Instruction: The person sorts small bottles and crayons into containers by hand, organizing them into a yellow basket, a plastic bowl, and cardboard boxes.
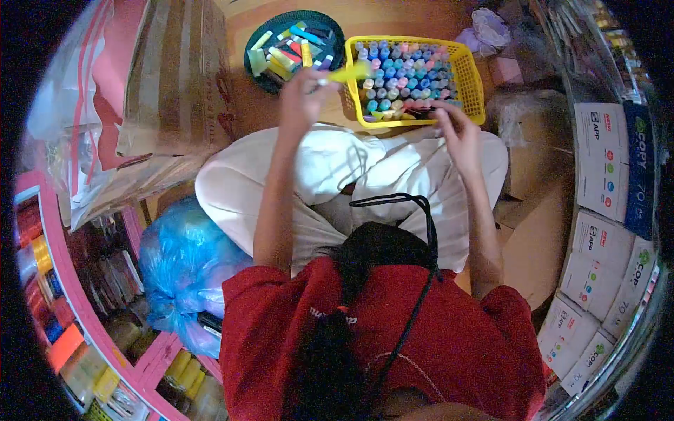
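My left hand (304, 97) is closed on a yellow marker (351, 72), which is blurred and points right, over the left rim of the yellow basket (477, 91). Many markers (400, 67) with blue, teal, pink and purple tops stand upright in rows inside that basket. At its front right edge is my right hand (460, 133), with thumb and fingers bent together by a thin pinkish and dark item (421, 109) too small to name. Left of the basket, a dark green round tray (254, 69) holds loose markers (298, 52) in yellow, blue, white and red, lying in a jumble.
Crossed legs in white trousers (239, 175) lie just before the basket. A large cardboard box (175, 84) stands at the left, above a blue plastic bag (186, 245) and a pink shelf (77, 281). Stacked paper cartons (597, 161) line the right side.
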Available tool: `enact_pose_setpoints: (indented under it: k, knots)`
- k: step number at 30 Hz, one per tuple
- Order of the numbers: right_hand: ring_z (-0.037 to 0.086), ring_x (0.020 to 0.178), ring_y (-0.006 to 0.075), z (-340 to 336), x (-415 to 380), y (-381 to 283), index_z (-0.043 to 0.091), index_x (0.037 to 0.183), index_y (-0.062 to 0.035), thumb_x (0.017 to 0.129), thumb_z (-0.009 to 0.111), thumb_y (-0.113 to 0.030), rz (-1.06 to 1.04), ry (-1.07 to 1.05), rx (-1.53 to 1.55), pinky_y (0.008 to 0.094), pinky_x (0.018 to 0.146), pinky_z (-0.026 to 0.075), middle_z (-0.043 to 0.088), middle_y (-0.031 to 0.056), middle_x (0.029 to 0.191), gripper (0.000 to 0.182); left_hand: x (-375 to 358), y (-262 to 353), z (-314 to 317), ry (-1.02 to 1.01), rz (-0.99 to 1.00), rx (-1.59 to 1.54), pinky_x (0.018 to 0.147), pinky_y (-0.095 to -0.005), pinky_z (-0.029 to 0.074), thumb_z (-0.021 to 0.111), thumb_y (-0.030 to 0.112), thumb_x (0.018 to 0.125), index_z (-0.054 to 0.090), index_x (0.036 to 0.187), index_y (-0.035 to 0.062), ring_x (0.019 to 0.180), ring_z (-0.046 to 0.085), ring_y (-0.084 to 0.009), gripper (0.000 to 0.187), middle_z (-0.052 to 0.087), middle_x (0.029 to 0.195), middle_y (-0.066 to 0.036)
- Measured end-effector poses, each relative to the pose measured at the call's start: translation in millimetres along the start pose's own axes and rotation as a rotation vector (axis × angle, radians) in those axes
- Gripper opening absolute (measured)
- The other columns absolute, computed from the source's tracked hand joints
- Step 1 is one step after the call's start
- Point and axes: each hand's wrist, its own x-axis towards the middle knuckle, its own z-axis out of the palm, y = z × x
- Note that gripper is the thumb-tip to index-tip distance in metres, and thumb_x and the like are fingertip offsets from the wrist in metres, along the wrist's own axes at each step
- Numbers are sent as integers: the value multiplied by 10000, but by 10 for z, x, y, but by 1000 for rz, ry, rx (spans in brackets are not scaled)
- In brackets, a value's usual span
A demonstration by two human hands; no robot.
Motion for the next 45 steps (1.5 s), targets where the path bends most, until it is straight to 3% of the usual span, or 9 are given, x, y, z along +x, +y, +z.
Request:
enact_pose_setpoints:
  k: [5,11,17,23,32,41,42,44,45]
  knots:
    - [587,749,104,245,-69,83,589,970,12,851,546,-145,39,-7,186,241,685,460,631,71,784,202,-328,321,660,-276,-121,-68,713,-291,467,692,75,696,569,823,-10,769,614,-195,196,630,822,-105]
    - [593,671,115,-180,-105,115,591,934,19,840,556,-120,-16,131,182,253,632,476,633,73,751,171,-485,268,828,-273,-54,-110,772,-326,456,586,86,790,567,925,-3,853,607,-231,163,629,884,-112]
    - [629,679,229,-626,69,271,624,919,-16,808,574,-116,-45,206,-513,315,641,481,639,153,780,157,-422,209,723,-229,-21,23,725,-319,452,512,120,843,587,926,35,857,596,-258,141,618,908,-118]
    - [601,732,342,-510,212,551,625,900,-38,781,577,-112,-111,70,-584,381,659,472,614,190,802,149,-453,167,749,-251,-27,25,721,-322,454,513,120,842,586,902,28,827,601,-259,133,620,876,-120]
    - [598,740,345,-407,380,935,625,864,-37,752,595,-144,-66,-129,-736,413,675,465,610,196,776,157,-417,277,703,-273,-21,84,723,-329,453,511,108,837,590,891,29,818,603,-256,124,621,862,-112]
    - [609,762,320,-389,363,773,628,885,-24,755,603,-154,1,-178,-739,373,708,478,629,163,828,186,-245,81,529,-137,122,189,711,-325,453,518,90,824,614,864,39,790,605,-240,116,626,821,-106]
    - [611,754,311,-390,346,733,626,898,-23,750,608,-136,-41,-157,-712,364,702,478,628,162,836,187,-156,153,397,-100,40,150,717,-315,454,532,82,811,625,844,37,786,605,-229,108,631,833,-105]
    - [616,739,293,-421,294,676,623,924,-21,740,620,-100,-122,-122,-654,346,688,477,627,159,851,200,83,-51,103,114,205,207,727,-302,458,546,124,821,632,875,41,760,609,-201,132,642,842,-107]
    - [619,758,286,-444,290,709,617,926,-16,752,611,-101,-171,-118,-643,336,691,480,626,159,875,194,221,-110,-55,181,-132,237,722,-298,458,542,154,833,633,902,44,761,609,-187,159,645,843,-101]
